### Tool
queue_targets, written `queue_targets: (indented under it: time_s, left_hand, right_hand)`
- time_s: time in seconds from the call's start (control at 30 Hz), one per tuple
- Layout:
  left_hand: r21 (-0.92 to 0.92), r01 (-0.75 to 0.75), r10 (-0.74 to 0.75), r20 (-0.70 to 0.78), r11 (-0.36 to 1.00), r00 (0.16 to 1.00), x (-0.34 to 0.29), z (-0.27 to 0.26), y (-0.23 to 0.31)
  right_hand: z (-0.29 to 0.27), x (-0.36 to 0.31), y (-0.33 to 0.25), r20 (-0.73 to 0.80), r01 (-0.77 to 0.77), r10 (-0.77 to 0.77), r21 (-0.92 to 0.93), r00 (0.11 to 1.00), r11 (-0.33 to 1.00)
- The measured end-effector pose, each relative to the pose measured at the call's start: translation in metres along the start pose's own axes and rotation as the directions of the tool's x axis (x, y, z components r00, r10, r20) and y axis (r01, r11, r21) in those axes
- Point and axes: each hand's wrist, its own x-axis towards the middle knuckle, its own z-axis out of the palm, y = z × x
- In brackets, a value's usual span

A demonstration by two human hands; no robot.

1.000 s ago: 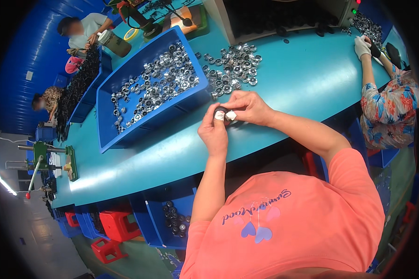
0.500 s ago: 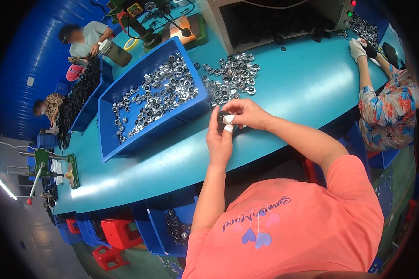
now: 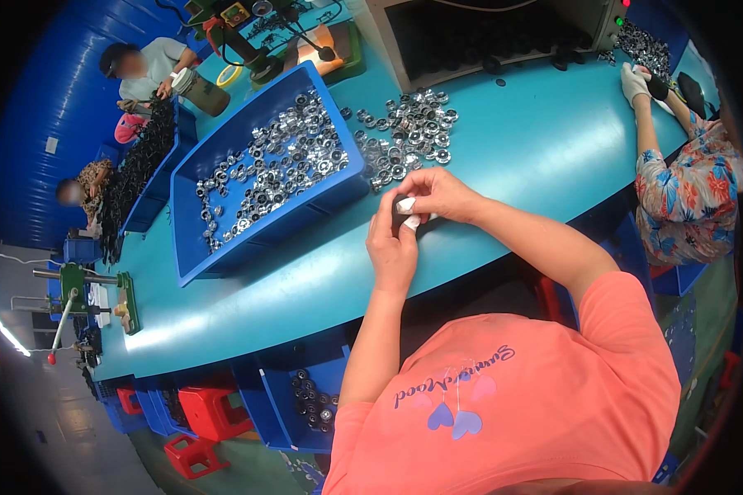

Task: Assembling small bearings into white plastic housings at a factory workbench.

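Note:
Close to the table's near edge, both my hands are closed together on a small black round part [image 3: 399, 216], mostly covered by fingers. My left hand [image 3: 390, 249] holds it from the left and below. From the right, my right hand [image 3: 442, 196] grips it with thumb and bent fingers. White wrapping covers the tips of both thumbs. Just beyond my hands lies a loose pile of shiny silver round parts with dark centres [image 3: 417, 124]. To the left, a large blue bin [image 3: 260, 239] holds many more of them.
A machine with a dark opening [image 3: 487, 45] stands at the back of the teal table [image 3: 537, 124]. A green press [image 3: 128, 305] is at the left end. Co-workers sit at far left and right. Below the table are a blue crate [image 3: 276, 404] and red stools [image 3: 210, 412].
My hands have turned the black part and closed in around it, so less of its round face shows. My right hand has shifted slightly away from me. The bin and pile stay put.

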Motion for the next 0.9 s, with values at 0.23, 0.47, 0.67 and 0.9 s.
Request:
queue_targets:
  time_s: [0.23,0.47,0.67,0.9]
  left_hand:
    - [-0.401,0.203,-0.213,0.019,0.894,0.977,0.001,-0.010,-0.004]
    - [-0.403,0.157,-0.190,-0.045,0.902,0.981,0.001,-0.008,-0.003]
    - [-0.319,0.164,-0.194,-0.066,0.934,0.979,-0.001,-0.007,-0.001]
    - [-0.232,0.167,-0.190,-0.083,0.958,0.978,-0.004,-0.006,-0.007]
  right_hand:
    - [-0.002,-0.001,-0.016,0.140,-0.065,0.034,0.225,0.990,0.972]
    - [0.002,-0.003,-0.021,0.132,-0.097,0.079,0.134,0.988,0.986]
    - [-0.002,-0.001,-0.013,0.135,-0.038,0.023,0.113,0.991,0.993]
    - [-0.001,-0.001,-0.011,0.126,-0.030,0.016,0.109,0.992,0.994]
